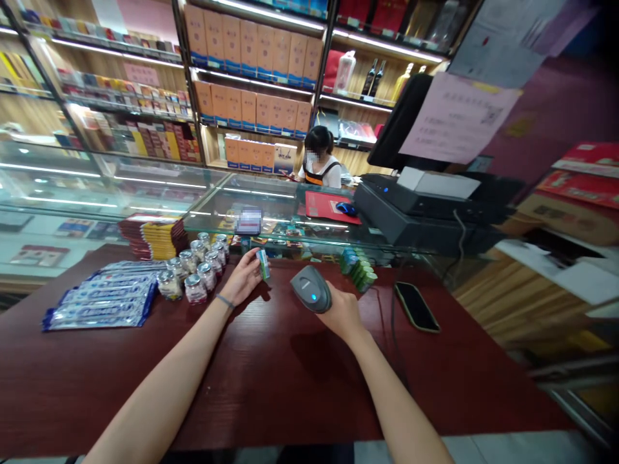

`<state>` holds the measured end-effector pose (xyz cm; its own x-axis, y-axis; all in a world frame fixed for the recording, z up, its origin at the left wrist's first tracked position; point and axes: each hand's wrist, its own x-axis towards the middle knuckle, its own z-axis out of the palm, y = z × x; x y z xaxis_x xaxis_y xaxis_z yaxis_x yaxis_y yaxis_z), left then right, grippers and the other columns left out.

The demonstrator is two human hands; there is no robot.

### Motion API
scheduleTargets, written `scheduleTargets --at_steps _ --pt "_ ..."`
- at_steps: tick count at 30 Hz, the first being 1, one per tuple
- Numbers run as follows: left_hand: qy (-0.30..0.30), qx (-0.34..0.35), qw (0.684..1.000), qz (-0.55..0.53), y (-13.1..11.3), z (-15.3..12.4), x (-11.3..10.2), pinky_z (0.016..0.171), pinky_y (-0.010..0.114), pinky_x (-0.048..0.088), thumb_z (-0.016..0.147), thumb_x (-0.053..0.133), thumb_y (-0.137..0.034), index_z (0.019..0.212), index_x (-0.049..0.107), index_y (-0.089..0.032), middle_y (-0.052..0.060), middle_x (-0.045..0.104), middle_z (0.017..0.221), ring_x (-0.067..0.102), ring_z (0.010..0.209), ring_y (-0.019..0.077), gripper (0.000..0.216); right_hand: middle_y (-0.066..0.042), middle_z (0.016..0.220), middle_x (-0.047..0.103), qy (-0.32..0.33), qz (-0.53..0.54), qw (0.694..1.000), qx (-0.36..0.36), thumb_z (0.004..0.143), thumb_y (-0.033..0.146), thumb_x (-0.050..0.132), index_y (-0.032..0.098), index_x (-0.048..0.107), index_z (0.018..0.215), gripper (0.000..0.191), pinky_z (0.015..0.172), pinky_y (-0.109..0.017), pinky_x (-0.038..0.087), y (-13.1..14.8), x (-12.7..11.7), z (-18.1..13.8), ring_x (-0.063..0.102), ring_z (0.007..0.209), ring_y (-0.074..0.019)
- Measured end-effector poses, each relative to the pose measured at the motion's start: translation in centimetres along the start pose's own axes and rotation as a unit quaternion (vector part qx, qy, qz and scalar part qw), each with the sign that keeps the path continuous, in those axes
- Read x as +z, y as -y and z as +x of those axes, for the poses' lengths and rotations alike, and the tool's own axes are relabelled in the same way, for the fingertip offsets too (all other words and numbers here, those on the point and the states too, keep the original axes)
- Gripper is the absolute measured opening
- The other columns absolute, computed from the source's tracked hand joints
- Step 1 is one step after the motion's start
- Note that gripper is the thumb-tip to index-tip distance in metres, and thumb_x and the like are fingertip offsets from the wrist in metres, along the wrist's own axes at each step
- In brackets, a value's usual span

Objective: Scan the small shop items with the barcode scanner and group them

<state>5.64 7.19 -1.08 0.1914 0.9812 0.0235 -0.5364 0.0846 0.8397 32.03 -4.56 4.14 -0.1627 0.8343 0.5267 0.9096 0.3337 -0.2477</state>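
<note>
My left hand (244, 278) pinches a small green and white packet (263, 263) upright above the dark red counter (271, 380). My right hand (342, 312) grips a grey handheld barcode scanner (311, 288), its blue-lit head turned toward the packet. The two hands are a short gap apart. Left of my left hand stand several small glass jars with silver lids (197, 269). Behind the scanner lies a row of green packets (358, 267).
Blue and white wrapped bars (104, 300) lie at the counter's left, with a stack of red and yellow boxes (155, 236) behind. A dark phone (416, 307) lies right of the scanner. A glass display case (203, 206), a register (425, 206) and a seated person (320, 166) are beyond.
</note>
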Motion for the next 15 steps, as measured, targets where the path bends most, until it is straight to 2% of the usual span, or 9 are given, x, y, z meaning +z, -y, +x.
scheduleTargets --at_steps 3,7,12,15 --pt "-0.010 0.008 0.999 0.042 0.0 -0.1 0.3 0.082 0.035 0.059 0.078 0.080 -0.038 0.124 0.055 -0.028 0.006 0.070 0.115 0.072 0.099 0.0199 0.054 -0.006 0.087 0.080 -0.030 0.037 0.998 0.040 0.076 0.028 0.068 0.025 0.070 0.105 0.030 0.066 -0.029 0.054 -1.0 -0.6 0.2 0.078 0.078 -0.0288" --pt "-0.029 0.029 0.997 0.069 -0.4 -0.5 1.6 0.078 0.033 0.059 0.071 0.084 -0.040 0.118 0.055 -0.026 0.005 0.070 0.110 0.072 0.093 0.0190 0.057 -0.009 0.087 0.080 -0.095 0.097 0.985 0.104 0.077 0.033 0.069 0.024 0.071 0.108 0.033 0.069 -0.034 0.057 -2.5 -1.2 0.3 0.078 0.081 -0.0310" --pt "-0.038 0.076 0.990 0.116 -0.5 -0.4 5.1 0.071 0.028 0.057 0.070 0.085 -0.040 0.113 0.057 -0.022 0.003 0.070 0.099 0.069 0.083 0.0161 0.054 -0.011 0.082 0.079 -0.185 0.174 0.955 0.151 0.077 0.036 0.068 0.022 0.071 0.088 0.017 0.071 -0.037 0.057 -4.1 -2.2 0.6 0.075 0.075 -0.0293" --pt "-0.015 0.096 0.982 0.161 0.4 0.3 7.9 0.070 0.028 0.057 0.072 0.082 -0.040 0.117 0.057 -0.022 0.003 0.069 0.097 0.069 0.084 0.0174 0.055 -0.010 0.083 0.077 -0.234 0.210 0.935 0.164 0.074 0.035 0.070 0.022 0.068 0.086 0.017 0.073 -0.038 0.058 -5.0 -3.3 0.8 0.073 0.077 -0.0287"
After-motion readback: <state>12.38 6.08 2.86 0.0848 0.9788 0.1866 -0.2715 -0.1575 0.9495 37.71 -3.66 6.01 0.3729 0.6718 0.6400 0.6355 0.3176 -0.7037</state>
